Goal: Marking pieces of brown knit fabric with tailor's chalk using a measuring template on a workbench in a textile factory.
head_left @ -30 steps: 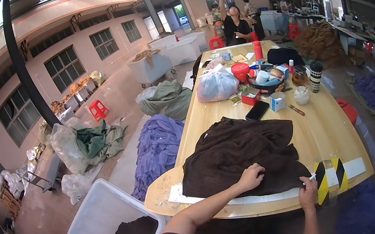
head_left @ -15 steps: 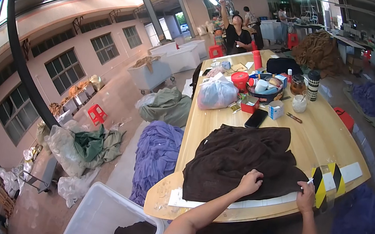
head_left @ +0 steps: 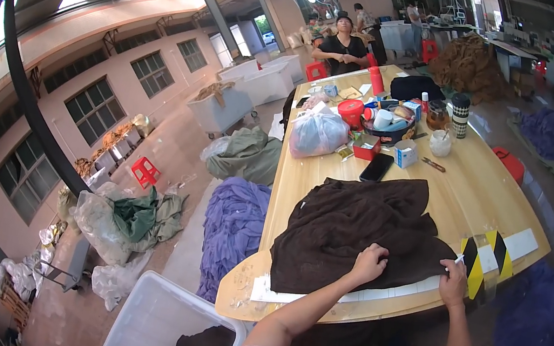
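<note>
A dark brown knitted garment [head_left: 346, 232] lies spread and wrinkled over the near end of the wooden table [head_left: 479, 194]. My left hand [head_left: 369, 264] rests on its lower part, fingers curled and closed on the cloth. At the garment's right corner is my right hand [head_left: 452, 284], closed around a small white stick-like thing [head_left: 460, 258], too small to name surely. Its fingers also touch the fabric edge. Beneath the garment's near edge runs a white strip [head_left: 344, 297] along the table.
Yellow-black tape [head_left: 472, 268] marks the table's right end. Farther up are a phone [head_left: 377, 167], a plastic bag [head_left: 320, 135], a glass jar [head_left: 440, 143] and a checkered tumbler [head_left: 460, 116]. A white bin [head_left: 149, 325] and purple cloth [head_left: 233, 231] stand left. A person [head_left: 344, 49] sits opposite.
The person across the table has lowered a raised arm, and their hands are now together in front. My hands stay in nearly the same place on the garment.
</note>
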Tool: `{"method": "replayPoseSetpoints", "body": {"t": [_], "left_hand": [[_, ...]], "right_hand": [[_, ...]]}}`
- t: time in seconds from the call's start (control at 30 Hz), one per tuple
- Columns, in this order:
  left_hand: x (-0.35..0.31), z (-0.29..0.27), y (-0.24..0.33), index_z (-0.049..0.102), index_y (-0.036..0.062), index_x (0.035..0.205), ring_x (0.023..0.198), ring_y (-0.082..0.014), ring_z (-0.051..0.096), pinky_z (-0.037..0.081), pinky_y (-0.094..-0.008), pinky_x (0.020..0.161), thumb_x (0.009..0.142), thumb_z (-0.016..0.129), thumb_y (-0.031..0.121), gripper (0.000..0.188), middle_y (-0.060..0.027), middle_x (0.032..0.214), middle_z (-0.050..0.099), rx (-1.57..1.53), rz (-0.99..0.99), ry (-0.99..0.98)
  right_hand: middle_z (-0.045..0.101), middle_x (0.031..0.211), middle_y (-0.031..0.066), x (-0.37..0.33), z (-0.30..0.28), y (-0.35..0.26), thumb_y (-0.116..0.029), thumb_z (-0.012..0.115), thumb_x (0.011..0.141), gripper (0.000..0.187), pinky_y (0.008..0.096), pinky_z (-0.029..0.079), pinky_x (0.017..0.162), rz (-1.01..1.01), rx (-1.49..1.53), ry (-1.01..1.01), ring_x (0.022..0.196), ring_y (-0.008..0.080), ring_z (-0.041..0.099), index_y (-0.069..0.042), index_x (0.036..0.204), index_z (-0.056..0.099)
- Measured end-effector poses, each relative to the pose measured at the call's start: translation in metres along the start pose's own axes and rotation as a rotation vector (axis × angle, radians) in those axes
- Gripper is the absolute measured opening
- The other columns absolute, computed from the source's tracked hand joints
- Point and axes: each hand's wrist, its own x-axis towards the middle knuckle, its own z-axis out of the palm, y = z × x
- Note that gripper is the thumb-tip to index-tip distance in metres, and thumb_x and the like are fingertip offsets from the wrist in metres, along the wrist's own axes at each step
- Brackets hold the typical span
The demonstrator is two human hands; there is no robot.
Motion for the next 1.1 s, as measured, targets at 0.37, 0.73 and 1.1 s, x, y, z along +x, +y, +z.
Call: {"method": "replayPoseSetpoints", "body": {"t": [0.37, 0.73, 1.1], "left_hand": [[-0.002, 0.001, -0.001, 0.061, 0.0034, 0.097, 0.089, -0.0325, 0.059, 0.047, -0.0379, 0.078, 0.078, 0.060, 0.012, 0.020, -0.0141, 0.100, 0.057, 0.004, 0.022, -0.004], [0.001, 0.000, 0.003, 0.062, 0.0026, 0.094, 0.087, -0.0307, 0.060, 0.048, -0.0365, 0.077, 0.076, 0.061, 0.007, 0.018, -0.0132, 0.095, 0.058, 0.015, 0.040, 0.059], [-0.020, 0.020, 0.014, 0.042, 0.0028, 0.128, 0.119, -0.0360, 0.035, 0.025, -0.0516, 0.100, 0.079, 0.060, 0.038, 0.063, -0.0189, 0.130, 0.039, 0.469, 0.100, 0.033]], "right_hand": [[0.056, 0.085, 0.0153, -0.002, -0.003, -0.001, 0.007, 0.050, 0.065, 0.029, 0.0432, 0.043, 0.075, -0.013, -0.008, 0.001, 0.084, 0.0363, 0.051, -0.005, 0.090, 0.058], [0.058, 0.087, 0.0135, 0.003, -0.001, -0.002, 0.007, 0.052, 0.065, 0.031, 0.0418, 0.044, 0.075, -0.010, -0.022, -0.013, 0.084, 0.0348, 0.052, -0.006, 0.093, 0.059], [0.056, 0.091, 0.0142, -0.003, 0.001, 0.003, 0.006, 0.053, 0.067, 0.038, 0.0418, 0.043, 0.075, 0.029, -0.060, 0.024, 0.086, 0.0354, 0.051, -0.007, 0.102, 0.055]]}}
